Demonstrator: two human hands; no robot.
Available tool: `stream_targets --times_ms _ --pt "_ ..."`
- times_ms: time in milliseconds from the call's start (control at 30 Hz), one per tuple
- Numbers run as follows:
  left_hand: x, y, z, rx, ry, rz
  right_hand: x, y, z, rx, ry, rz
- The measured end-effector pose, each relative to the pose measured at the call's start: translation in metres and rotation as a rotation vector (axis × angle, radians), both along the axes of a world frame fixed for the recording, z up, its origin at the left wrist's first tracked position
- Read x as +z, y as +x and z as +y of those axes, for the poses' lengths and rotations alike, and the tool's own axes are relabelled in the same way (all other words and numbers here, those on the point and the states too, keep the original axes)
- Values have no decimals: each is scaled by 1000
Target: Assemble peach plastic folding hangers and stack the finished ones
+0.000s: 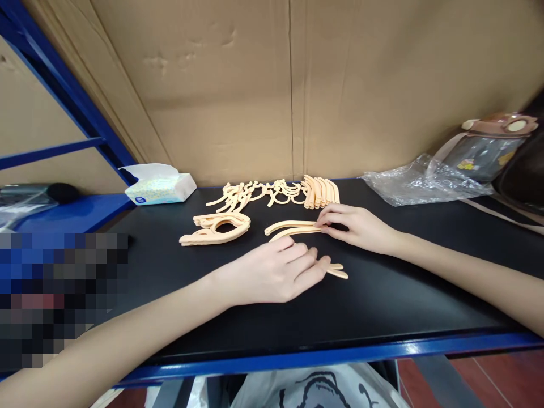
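My right hand (361,226) pinches the right ends of two slim, curved beige plastic hanger arms (291,225), which lie side by side on the black tabletop. Closer to me, my left hand (278,269) curls palm-down with its fingers closed over small beige strips (338,271). Two tips of these strips stick out to the right of its fingertips; the rest is hidden beneath the hand. Left of both hands rests a small stack of folded beige hangers (216,228), flat on the table.
Along the back lie loose small beige hooks (238,195) and a row of curved beige arms (319,191). A tissue pack (161,186) stands back left. On the right are a clear plastic bag (403,181) and a bottle (484,150). Cardboard (238,85) walls the back.
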State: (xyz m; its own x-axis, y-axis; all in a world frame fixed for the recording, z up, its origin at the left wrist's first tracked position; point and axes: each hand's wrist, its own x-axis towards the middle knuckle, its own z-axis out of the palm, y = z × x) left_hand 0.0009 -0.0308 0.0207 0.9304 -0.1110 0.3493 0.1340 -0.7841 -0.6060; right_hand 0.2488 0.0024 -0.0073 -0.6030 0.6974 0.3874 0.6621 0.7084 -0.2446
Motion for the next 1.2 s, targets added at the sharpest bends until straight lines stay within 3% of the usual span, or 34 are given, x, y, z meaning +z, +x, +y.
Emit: stream_targets --times_ms 100,300,400,733,867,1000,1200 --pt "-4 1 1 27 -140 43 0 0 0 -21 6 -4" --pt "-11 -1 18 128 -577 -8 -1 0 0 -34 13 -18" --pt "-14 -3 25 175 -679 -30 -1 -1 -1 -40 15 -36" --pt "-5 -11 28 282 -793 -75 0 0 -1 13 22 -50" --pt "1 -15 33 297 -640 -75 2 0 -2 7 24 -57" --pt "6 -23 43 411 -436 -47 3 1 -2 19 22 -49" --pt "11 -35 55 436 -506 6 2 1 -2 27 16 -35"
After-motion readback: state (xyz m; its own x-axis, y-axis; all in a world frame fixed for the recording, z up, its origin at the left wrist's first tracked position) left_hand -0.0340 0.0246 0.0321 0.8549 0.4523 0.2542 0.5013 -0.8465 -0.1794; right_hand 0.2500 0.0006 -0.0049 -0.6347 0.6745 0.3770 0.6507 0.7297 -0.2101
